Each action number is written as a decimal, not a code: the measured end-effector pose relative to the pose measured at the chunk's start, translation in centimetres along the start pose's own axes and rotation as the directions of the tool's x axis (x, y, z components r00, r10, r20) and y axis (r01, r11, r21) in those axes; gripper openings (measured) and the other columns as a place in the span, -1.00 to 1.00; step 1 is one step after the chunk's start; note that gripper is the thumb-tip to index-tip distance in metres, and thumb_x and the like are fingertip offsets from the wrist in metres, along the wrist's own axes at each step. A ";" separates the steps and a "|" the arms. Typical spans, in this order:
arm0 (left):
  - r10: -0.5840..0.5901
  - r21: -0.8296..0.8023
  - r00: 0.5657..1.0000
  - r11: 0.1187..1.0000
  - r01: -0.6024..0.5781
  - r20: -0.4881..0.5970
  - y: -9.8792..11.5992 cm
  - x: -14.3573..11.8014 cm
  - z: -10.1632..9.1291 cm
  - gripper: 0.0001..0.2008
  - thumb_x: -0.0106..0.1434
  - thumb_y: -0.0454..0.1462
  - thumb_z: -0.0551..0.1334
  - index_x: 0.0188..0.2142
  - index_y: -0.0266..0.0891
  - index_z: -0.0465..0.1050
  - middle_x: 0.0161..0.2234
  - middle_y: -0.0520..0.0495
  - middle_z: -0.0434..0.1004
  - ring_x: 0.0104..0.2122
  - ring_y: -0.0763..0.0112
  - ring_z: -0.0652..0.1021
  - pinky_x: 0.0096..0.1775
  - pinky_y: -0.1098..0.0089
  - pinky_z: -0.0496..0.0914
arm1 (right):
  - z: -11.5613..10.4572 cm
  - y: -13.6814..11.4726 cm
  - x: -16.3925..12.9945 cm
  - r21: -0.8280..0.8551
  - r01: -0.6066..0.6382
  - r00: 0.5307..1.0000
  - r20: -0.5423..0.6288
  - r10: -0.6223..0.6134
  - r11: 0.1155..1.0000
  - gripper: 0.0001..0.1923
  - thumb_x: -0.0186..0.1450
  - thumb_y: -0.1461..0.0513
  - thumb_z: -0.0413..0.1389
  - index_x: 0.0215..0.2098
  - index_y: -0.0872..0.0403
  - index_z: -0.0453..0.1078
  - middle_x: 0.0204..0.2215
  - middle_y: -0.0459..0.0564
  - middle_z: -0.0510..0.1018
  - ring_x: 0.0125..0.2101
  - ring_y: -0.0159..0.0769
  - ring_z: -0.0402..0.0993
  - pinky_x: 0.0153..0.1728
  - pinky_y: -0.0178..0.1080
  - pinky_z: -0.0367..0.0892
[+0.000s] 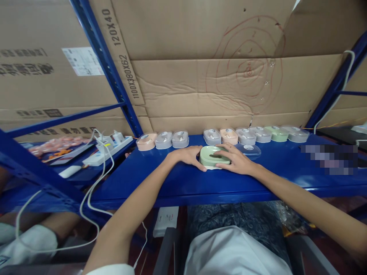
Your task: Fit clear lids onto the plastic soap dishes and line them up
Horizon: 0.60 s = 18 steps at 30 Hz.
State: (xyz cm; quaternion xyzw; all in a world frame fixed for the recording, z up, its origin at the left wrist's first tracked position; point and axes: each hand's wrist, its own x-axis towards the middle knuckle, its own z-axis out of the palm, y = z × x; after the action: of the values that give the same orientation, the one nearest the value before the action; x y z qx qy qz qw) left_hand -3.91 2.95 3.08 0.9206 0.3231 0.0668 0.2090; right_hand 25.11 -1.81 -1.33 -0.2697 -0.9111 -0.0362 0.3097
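Your left hand (pixel 187 156) and right hand (pixel 235 160) grip the green case (pixel 213 156) from both sides. It rests on the blue shelf (pixel 183 179), near the row of cases (pixel 220 136).

The green case (pixel 213 156) between the hands looked like smooth matt plastic, with a clear glossy plastic lid (pixel 249 150) just beside it. Along the rear edge of the shelf (pixel 177 183) the row of small cases (pixel 223 136) had pastel plastic bodies under shiny transparent covers. The shelf itself was blue painted metal with a soft sheen, as were its uprights (pixel 106 57). Behind stood rough, creased brown cardboard (pixel 186 88). At the left edge lay a white glossy plastic power strip (pixel 107 151).
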 end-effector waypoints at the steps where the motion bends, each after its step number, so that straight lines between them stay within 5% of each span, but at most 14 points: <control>1: -0.019 0.018 1.000 1.000 0.019 0.000 0.0 0.0 0.0 -0.11 0.00 0.21 0.55 0.22 -0.11 0.44 0.10 -0.16 0.63 0.07 -0.06 0.60 0.09 0.13 0.42 | 0.0 0.0 0.0 -0.002 0.002 1.000 0.008 -0.002 1.000 -0.52 0.48 -0.09 0.22 0.24 -0.05 0.55 0.29 0.24 0.46 0.29 0.18 0.42 0.27 0.34 0.40; 18: -0.088 0.082 0.996 0.993 0.087 0.012 0.6 -0.1 -0.2 -0.16 -0.02 0.26 0.53 0.08 -0.16 0.45 0.01 -0.17 0.61 -0.02 -0.05 0.58 -0.03 0.18 0.40 | 0.1 0.0 -0.1 -0.002 -0.010 0.999 0.035 0.010 1.000 -0.52 0.48 -0.09 0.22 0.24 -0.04 0.54 0.31 0.27 0.46 0.30 0.19 0.44 0.26 0.32 0.42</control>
State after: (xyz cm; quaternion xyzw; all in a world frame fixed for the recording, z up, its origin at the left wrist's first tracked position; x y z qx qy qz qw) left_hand -3.70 2.55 3.48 0.9137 0.3640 0.0374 0.1768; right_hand 25.14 -1.84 -1.45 -0.2750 -0.9150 -0.0305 0.2937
